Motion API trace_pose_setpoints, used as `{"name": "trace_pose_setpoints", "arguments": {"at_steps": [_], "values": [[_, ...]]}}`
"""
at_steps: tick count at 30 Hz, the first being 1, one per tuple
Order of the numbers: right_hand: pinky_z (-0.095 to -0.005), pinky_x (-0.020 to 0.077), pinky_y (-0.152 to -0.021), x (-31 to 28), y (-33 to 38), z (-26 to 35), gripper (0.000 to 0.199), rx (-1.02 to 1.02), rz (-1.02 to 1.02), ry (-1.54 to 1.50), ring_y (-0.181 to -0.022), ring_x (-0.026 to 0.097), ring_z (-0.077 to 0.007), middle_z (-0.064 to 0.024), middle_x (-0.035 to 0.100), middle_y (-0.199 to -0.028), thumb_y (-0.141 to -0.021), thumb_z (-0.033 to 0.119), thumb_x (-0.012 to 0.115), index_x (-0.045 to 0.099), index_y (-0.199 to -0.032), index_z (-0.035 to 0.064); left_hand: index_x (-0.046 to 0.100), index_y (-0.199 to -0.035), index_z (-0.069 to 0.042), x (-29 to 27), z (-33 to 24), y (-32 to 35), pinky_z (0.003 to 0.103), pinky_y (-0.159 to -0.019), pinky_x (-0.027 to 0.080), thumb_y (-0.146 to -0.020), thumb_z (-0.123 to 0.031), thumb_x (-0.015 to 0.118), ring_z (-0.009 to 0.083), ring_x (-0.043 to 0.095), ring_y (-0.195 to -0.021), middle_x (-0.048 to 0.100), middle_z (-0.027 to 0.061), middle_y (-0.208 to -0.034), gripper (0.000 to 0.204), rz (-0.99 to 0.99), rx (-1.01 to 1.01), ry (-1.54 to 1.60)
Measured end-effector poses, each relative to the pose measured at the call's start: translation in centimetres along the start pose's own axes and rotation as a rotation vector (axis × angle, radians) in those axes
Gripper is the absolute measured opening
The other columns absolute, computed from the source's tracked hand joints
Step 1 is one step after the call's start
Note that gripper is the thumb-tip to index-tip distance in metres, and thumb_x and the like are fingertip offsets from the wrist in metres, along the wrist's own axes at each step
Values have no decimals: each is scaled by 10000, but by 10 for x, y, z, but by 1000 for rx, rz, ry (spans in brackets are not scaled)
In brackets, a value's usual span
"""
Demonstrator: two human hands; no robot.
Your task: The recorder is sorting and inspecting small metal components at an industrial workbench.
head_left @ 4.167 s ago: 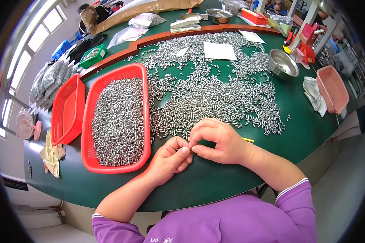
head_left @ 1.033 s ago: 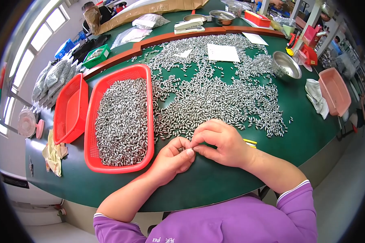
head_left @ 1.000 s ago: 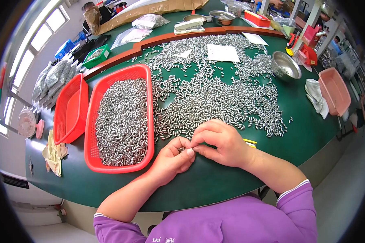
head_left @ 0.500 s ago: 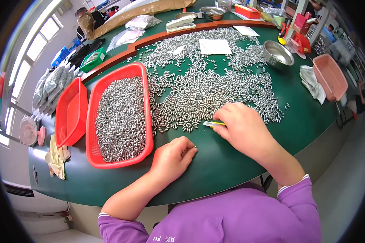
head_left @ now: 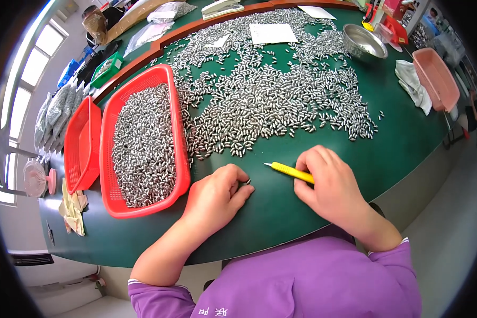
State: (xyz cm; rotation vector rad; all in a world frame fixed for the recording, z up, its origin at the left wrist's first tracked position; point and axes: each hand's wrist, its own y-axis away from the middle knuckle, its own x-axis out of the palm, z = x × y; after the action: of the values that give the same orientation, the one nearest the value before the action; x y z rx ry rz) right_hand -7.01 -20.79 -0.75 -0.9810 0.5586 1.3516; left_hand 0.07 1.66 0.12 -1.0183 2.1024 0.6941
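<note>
In my right hand is a slim yellow craft knife, its narrow tip pointing left toward my other hand. My left hand rests low over the green table, thumb and forefinger pinching a small metal piece that shows only in part. Beyond both hands spreads a wide layer of small silver, pointed-oval metal pieces. Left of my left hand, a red plastic basket holds a heap of the same pieces.
Another red basket leans at the far left, near a small pink fan and a crumpled yellow glove. Paper sheets lie on the pieces. At right are a steel bowl, a white cloth and a pink tub.
My right hand has drawn back nearer from the spread pieces, and the knife now shows more of its length. The left hand keeps its pinch. The whole view has shifted slightly.
</note>
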Motion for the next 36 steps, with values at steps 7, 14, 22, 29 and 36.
{"name": "trace_pose_setpoints", "arguments": {"at_steps": [7,14,22,29,36], "values": [[-356,492,-618,4,18,21,461,-58,62,-61,-763,570,-226,-58,520,-862,-801,106,690,598,-1251,155,587,-929,-62,4,1,1,360,-590,481,-844,-159,676,231,617,-654,610,76,-775,157,-39,42,5],[-325,475,-565,14,22,24,401,-95,25,-84,-696,557,-179,-27,508,-821,-817,137,712,655,-1214,142,584,-855,-59,11,6,1,348,-560,482,-832,-125,680,228,617,-612,614,76,-753,118,-116,97,44],[-320,474,-554,17,22,25,409,-115,1,-65,-694,560,-175,-28,511,-820,-807,125,716,654,-1211,120,577,-813,-17,16,6,2,268,-525,452,-817,-68,717,113,556,-564,573,54,-706,149,-172,122,51],[-319,487,-594,16,23,27,415,-116,42,-68,-739,558,-184,-39,491,-858,-818,140,702,630,-1225,101,554,-791,-67,17,4,2,357,-529,457,-828,-141,700,235,595,-582,587,65,-700,168,-168,107,-1],[-320,475,-551,14,20,24,404,-107,12,-69,-688,563,-174,-27,514,-815,-794,106,718,662,-1194,112,546,-789,-67,18,5,3,363,-529,456,-828,-139,699,240,590,-583,582,67,-700,174,-181,126,3]]}}
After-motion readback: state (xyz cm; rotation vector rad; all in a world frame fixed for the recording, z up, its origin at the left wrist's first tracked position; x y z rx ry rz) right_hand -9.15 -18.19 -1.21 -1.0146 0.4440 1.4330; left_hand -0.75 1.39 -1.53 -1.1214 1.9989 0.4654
